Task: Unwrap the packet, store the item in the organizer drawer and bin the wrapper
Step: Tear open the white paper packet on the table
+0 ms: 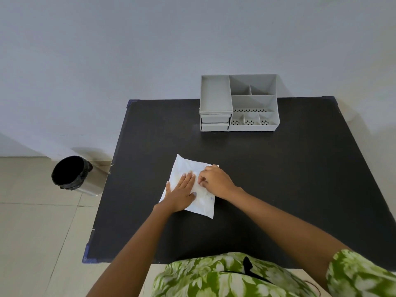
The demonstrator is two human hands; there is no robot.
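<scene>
One white packet (194, 185) lies at the centre of the black table (278, 189). The left hand (181, 192) presses flat on it, fingers spread; the right hand (214, 181) pinches its wrapper. One grey organizer (239, 103), with two closed drawers, sits at 12 o'clock; one lined bin (75, 175) at 9.
</scene>
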